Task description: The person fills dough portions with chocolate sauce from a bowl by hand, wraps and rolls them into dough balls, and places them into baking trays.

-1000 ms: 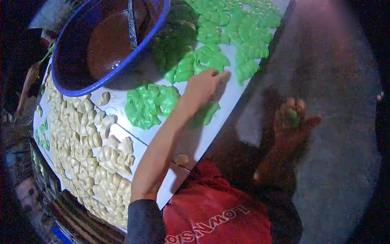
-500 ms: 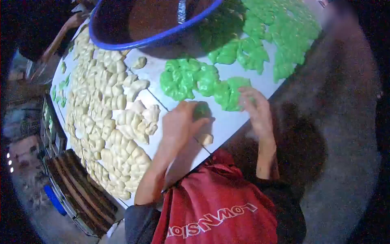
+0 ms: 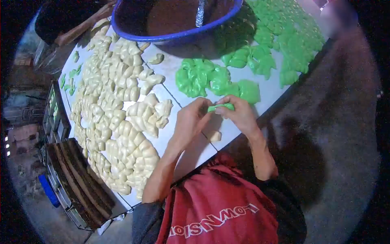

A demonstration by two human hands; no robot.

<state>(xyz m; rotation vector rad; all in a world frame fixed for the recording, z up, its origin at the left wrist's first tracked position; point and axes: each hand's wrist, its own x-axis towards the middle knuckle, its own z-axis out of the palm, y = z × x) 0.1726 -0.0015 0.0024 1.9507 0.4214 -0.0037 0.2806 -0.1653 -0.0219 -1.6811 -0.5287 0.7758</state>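
Note:
A small piece of green dough is stretched between my two hands, just above the white tiled table. My right hand pinches it between thumb and fingers. At its left end, my left hand is closed on the same piece, with some fingertips hidden. Right beyond the hands lies a cluster of glossy green dough pieces. To the left, many cream dough pieces cover the table. One small cream piece sits near the front edge, below my hands.
A blue-rimmed basin with brown contents and a foil-wrapped handle stands at the back. More green dough spreads to the far right. Another person's arm reaches in at upper left. Dark slatted racks stand at left.
My right hand has moved left from the green cluster to meet my left hand. The green piece is now held between both. The view has shifted slightly.

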